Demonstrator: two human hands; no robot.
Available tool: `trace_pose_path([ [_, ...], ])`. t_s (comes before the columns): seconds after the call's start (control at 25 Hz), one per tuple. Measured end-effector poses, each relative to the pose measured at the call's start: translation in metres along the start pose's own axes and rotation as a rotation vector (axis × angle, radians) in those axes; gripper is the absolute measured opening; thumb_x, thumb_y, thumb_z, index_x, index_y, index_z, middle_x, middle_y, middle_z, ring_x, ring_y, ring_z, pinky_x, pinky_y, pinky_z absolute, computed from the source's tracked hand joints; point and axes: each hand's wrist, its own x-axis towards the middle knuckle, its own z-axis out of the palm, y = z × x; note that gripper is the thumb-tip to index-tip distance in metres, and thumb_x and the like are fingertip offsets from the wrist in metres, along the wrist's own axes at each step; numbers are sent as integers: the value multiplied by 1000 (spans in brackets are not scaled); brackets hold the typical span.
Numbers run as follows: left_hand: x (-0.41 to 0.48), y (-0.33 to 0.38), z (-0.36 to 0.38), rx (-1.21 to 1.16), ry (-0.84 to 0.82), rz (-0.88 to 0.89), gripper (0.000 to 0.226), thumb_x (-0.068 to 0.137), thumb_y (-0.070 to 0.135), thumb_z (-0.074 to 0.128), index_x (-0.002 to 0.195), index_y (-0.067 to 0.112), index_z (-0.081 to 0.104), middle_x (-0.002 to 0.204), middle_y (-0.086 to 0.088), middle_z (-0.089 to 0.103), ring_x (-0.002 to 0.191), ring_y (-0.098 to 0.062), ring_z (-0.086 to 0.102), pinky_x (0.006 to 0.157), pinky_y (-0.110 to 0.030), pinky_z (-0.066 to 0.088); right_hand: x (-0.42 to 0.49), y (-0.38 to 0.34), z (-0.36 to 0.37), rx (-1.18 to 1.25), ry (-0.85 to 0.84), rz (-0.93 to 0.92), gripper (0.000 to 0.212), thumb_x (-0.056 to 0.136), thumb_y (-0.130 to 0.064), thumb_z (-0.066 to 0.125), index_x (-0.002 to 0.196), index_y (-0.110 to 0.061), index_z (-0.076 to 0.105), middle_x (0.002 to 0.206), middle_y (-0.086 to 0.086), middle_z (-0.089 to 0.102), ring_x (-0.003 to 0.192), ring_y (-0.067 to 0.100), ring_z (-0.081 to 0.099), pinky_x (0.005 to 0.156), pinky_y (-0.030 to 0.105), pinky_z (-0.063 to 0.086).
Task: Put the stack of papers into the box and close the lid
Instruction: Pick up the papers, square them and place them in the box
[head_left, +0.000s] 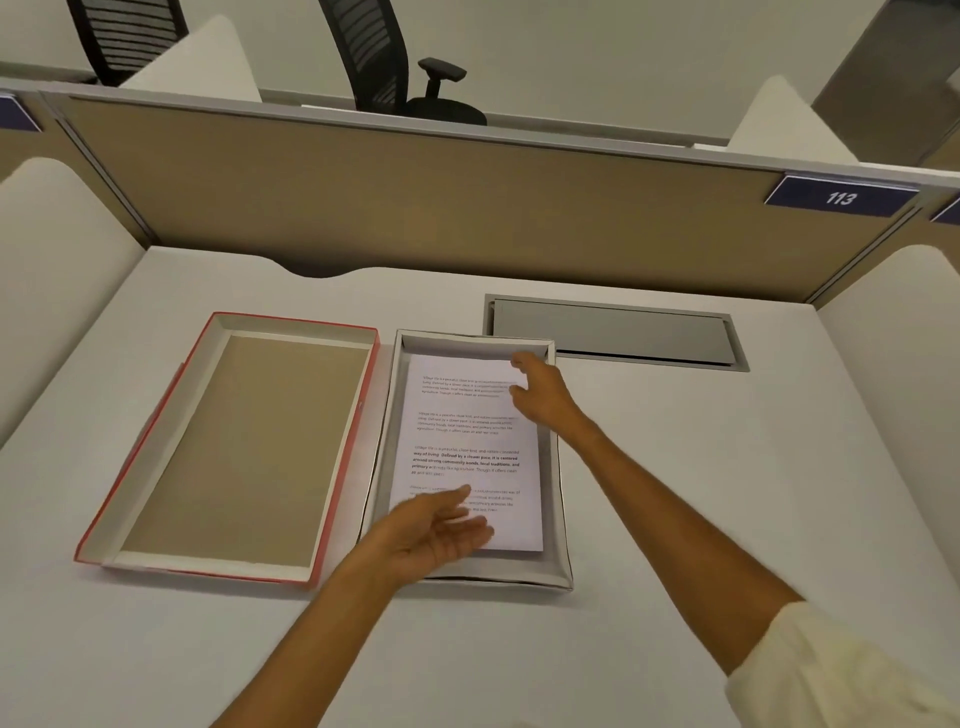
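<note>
A shallow grey box (563, 519) sits open in the middle of the white desk. The stack of printed white papers (467, 452) lies flat inside it. My left hand (436, 530) hovers palm up over the near left corner of the papers, fingers spread and blurred. My right hand (540, 392) rests with its fingertips on the far right corner of the stack, fingers apart. The lid (239, 447), red outside with a brown inner face, lies upside down to the left of the box.
A grey metal cable hatch (613, 332) is set into the desk behind the box. A tan partition (415, 208) with a "113" label (839, 197) closes the back. White side panels flank the desk. Black office chairs stand beyond the partition.
</note>
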Motion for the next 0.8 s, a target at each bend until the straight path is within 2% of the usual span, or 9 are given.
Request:
trace_pose_path([
  [0.12,3,-22,-3,-191,-9,-96,42,84,-1,69,123,3,52,130,-32,49,114,-53,58,92,-59,53,28,-5,2,-137,-108,-53,47,93,-7,56,138,-9,44,137,14,55,123,30,54,90,26,44],
  [0.24,7,-28,-3,-218,-1,-111,41,82,-4,71,118,10,59,127,-32,58,116,-50,58,102,-60,46,49,-12,9,-216,-175,-66,50,93,-8,55,141,-12,43,142,12,50,128,30,50,101,36,45],
  [0.4,16,-23,3,-188,48,-129,31,80,-4,72,104,14,62,118,-23,61,122,-48,52,107,-61,40,71,-18,18,-314,-252,-87,48,92,-7,54,139,-9,47,142,12,51,127,31,49,104,38,42],
  [0.52,23,-20,5,-201,100,-164,29,80,-3,72,96,16,56,110,-21,57,123,-50,49,107,-60,40,84,-19,22,-365,-283,-119,32,92,-5,51,123,-7,59,126,15,61,115,31,57,97,38,47],
  [0.64,27,-19,3,-220,109,-180,32,80,-4,72,96,17,54,117,-23,55,121,-51,50,105,-61,42,91,-18,23,-369,-302,-148,25,93,-4,47,110,-5,66,113,15,67,105,32,62,93,39,51],
  [0.8,33,-21,1,-247,116,-167,33,80,-8,70,98,16,55,114,-24,59,117,-50,55,101,-61,45,96,-16,24,-353,-287,-144,32,98,-9,43,120,-7,67,124,12,66,111,29,61,100,34,47],
])
